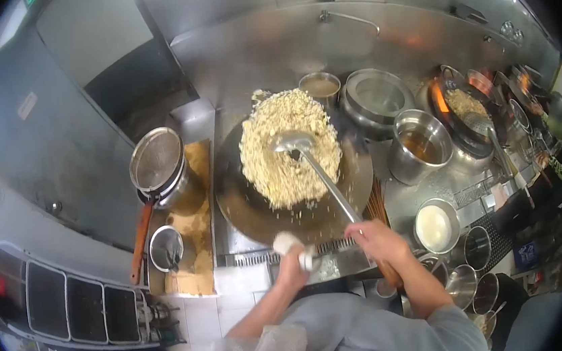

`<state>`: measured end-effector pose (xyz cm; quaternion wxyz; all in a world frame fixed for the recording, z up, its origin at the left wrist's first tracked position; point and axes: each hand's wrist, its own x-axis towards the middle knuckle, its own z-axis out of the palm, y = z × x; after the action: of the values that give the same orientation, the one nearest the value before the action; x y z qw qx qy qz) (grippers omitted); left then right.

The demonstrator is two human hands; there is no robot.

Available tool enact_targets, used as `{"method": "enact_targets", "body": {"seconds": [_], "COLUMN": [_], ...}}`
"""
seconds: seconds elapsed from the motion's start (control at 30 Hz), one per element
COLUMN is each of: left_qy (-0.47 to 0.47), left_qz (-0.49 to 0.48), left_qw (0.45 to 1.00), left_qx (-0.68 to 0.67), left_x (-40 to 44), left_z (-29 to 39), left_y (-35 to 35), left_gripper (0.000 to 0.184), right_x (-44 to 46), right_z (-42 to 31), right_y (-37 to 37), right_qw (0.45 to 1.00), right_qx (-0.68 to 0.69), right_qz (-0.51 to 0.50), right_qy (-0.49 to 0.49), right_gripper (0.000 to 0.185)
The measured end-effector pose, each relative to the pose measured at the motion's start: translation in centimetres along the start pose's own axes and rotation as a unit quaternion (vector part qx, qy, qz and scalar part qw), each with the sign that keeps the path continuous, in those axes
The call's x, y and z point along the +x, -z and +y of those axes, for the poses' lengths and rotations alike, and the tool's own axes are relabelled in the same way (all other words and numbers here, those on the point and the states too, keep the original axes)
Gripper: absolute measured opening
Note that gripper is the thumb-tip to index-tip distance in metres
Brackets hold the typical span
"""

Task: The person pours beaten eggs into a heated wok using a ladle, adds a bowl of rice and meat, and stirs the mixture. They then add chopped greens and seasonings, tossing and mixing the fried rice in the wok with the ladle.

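Left hand (292, 270): fingers closed round a crumpled white cloth (287, 242) at the wok's near edge; any handle beneath is hidden. Right hand (379, 241): fingers wrapped about the long, straight handle of a metal ladle (294, 141).

Rice-like grains (285, 117): all together in the wok (247, 214), in one broad heap toward its far side. Judged mid-process: grains appear broken up and fairly evenly pale yellow, so loading and first mixing look done. Left, as far as shown: working the heap through and emptying the wok; no filled plate seen. Texture loose and crumbly, stray bits on the near slope; cannot tell whether some are airborne. Wok wide, round, dark, smooth; ladle bowl rounded, dull grey, against the heap.

Just right of the wok: brush (377, 200) of thin brown sticks. Beyond the right hand, on the brushed-steel desk (435, 191): pot of opaque white contents (435, 221), then a cylindrical steel pot (407, 167) holding amber liquid. Left: round mesh strainer (157, 159), wooden-handled, over a metal vessel.

Farthest: wide, thick-rimmed pot of clear-looking liquid (381, 95); slim bent tap (355, 19) on the shiny steel wall.
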<state>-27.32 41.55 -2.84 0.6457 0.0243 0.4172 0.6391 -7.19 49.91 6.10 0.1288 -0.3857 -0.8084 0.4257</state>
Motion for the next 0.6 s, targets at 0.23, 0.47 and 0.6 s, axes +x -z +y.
{"method": "enact_targets", "body": {"seconds": [0.23,0.47,0.6], "left_qy": [0.024,0.047,-0.030], "left_qz": [-0.007,-0.047,-0.050], "left_qw": [0.999,0.998,0.998], "left_qx": [0.029,-0.005,-0.003], "left_x": [4.2,8.9,1.2], "left_z": [4.1,3.4,0.6], "left_y": [0.2,2.3,4.0], "left_gripper": [0.016,0.018,0.032], "right_x": [-8.4,-1.7,-2.0], "right_z": [-5.9,-2.8,-7.2], "right_y": [4.2,0.1,0.9], "right_qw": [0.959,0.985,0.985], "right_qx": [0.128,0.090,0.107], "right_qz": [-0.112,-0.047,0.020], "right_qy": [-0.226,-0.141,-0.136], "right_gripper": [0.020,0.020,0.020]}}
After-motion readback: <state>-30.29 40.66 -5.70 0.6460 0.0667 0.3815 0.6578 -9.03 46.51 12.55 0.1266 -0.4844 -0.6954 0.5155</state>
